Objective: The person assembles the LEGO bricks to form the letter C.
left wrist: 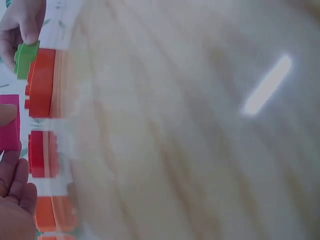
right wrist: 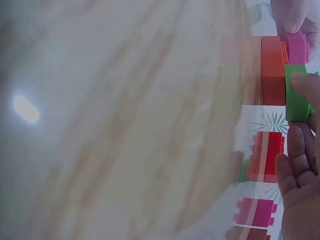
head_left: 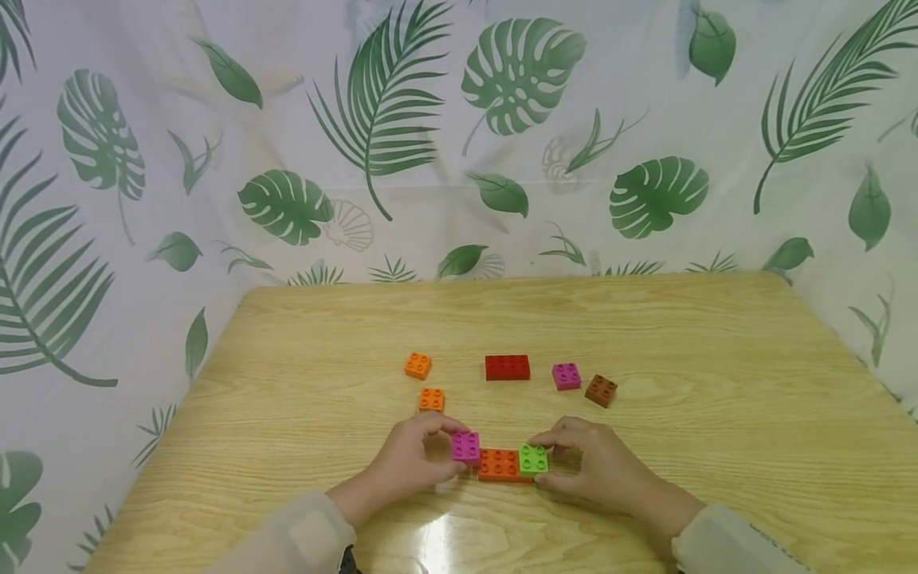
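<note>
Between thumb and fingers, my left hand (head_left: 412, 458) pinches a magenta square toy brick (head_left: 465, 448). This brick is at the left end of a long orange-red brick (head_left: 498, 465) that lies on the table; in the left wrist view, the magenta brick (left wrist: 10, 122) appears held above stud level. My right hand (head_left: 602, 470) pinches a lime-green square brick (head_left: 533, 459) at the long brick's right end. In the right wrist view the green brick (right wrist: 297, 95) stands against the studded top; whether it is fully pressed on, I cannot tell.
Beyond the hands lie two small orange bricks, one farther (head_left: 418, 365) and one nearer (head_left: 432, 399), a long red brick (head_left: 508, 367), another magenta brick (head_left: 566, 376) and a brown brick (head_left: 601, 391). A leaf-patterned cloth (head_left: 423, 183) hangs behind the glossy wooden table (head_left: 323, 335).
</note>
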`<state>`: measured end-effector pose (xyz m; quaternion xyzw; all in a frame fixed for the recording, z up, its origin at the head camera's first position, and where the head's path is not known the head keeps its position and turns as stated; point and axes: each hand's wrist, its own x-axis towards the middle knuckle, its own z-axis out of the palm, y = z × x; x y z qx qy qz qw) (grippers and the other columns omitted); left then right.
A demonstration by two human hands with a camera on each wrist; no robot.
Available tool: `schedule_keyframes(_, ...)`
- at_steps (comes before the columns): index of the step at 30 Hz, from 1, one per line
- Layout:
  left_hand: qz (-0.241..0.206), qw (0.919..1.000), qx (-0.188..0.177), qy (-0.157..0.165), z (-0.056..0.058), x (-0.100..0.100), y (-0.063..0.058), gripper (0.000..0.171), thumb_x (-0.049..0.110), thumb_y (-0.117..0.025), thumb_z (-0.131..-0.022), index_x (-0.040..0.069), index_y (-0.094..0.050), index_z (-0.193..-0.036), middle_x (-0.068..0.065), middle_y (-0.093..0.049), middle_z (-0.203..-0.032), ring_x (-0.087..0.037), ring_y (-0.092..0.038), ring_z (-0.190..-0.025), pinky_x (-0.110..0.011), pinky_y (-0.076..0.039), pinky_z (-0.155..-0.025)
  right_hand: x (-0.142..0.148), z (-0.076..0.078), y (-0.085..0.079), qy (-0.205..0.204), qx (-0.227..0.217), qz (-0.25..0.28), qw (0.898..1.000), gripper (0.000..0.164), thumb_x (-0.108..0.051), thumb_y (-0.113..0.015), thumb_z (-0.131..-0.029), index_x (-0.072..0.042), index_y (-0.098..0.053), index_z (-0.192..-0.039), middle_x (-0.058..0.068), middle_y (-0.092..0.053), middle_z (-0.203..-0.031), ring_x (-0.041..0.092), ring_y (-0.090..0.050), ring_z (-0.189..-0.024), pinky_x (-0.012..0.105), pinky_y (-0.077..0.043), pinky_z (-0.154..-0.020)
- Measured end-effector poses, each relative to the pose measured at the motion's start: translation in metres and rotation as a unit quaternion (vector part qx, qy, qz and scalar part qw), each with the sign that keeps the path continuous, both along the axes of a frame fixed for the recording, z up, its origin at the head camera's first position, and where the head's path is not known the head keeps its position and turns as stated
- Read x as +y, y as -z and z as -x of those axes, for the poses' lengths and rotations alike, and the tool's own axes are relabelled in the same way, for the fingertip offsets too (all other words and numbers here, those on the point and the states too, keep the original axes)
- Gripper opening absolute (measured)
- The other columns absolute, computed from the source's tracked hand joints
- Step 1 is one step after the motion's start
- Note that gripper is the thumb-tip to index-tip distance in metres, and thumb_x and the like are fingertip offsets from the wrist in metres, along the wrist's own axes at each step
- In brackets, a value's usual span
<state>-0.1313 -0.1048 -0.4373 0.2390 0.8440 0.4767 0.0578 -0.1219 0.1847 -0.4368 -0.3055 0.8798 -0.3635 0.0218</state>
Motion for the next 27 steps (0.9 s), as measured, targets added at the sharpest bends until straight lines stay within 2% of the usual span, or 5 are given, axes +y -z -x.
schedule_keyframes(6, 0.019, 0.9996, 0.002, 0.018, -0.001, 0.007, 0.0, 0.038, 0.01, -0.08, -0.074, 0.012, -0.068, -0.11, 0.008, -0.065, -0.106, -0.014, -0.057, -0.101, -0.039, -0.044, -0.093, 0.0, 0.0, 0.0, 0.003, 0.001, -0.002, 1.0, 0.037, -0.028, -0.08, -0.078, -0.016, -0.071, -0.112, -0.015, -0.058, -0.095, 0.006, -0.057, -0.083, 0.026, -0.051, -0.073)
schedule_keyframes(12, 0.036, 0.9992, -0.004, 0.018, -0.001, 0.009, 0.0, 0.038, 0.012, -0.08, -0.074, 0.014, -0.069, -0.11, 0.009, -0.064, -0.106, -0.014, -0.057, -0.101, -0.038, -0.044, -0.092, 0.0, 0.0, -0.001, 0.003, -0.003, -0.004, 1.0, 0.037, -0.028, -0.079, -0.078, -0.016, -0.07, -0.112, -0.015, -0.058, -0.095, 0.006, -0.056, -0.083, 0.026, -0.051, -0.073)
schedule_keyframes(16, 0.052, 0.9984, 0.004, 0.02, 0.0, 0.01, -0.001, 0.039, 0.012, -0.081, -0.073, 0.014, -0.069, -0.11, 0.008, -0.064, -0.105, -0.013, -0.058, -0.099, -0.037, -0.045, -0.092, 0.0, 0.0, -0.002, 0.002, -0.006, -0.006, 1.0, 0.037, -0.03, -0.079, -0.079, -0.017, -0.07, -0.113, -0.015, -0.058, -0.095, 0.006, -0.056, -0.083, 0.027, -0.051, -0.073)
schedule_keyframes(21, 0.06, 0.9974, 0.016, 0.036, 0.003, 0.011, -0.001, 0.037, 0.012, -0.081, -0.073, 0.012, -0.07, -0.108, 0.006, -0.065, -0.103, -0.014, -0.059, -0.096, -0.035, -0.046, -0.089, 0.0, 0.0, -0.001, -0.003, -0.002, -0.002, 1.0, 0.037, -0.029, -0.079, -0.079, -0.017, -0.07, -0.112, -0.015, -0.058, -0.094, 0.006, -0.056, -0.083, 0.026, -0.051, -0.073)
schedule_keyframes(27, 0.073, 0.9968, 0.002, 0.033, 0.002, 0.014, -0.005, 0.036, 0.011, -0.082, -0.072, 0.013, -0.071, -0.106, 0.007, -0.065, -0.102, -0.011, -0.059, -0.094, -0.034, -0.046, -0.088, 0.0, 0.001, 0.0, -0.008, 0.009, 0.005, 1.0, 0.036, -0.027, -0.08, -0.079, -0.016, -0.071, -0.112, -0.015, -0.059, -0.094, 0.006, -0.056, -0.082, 0.026, -0.051, -0.072)
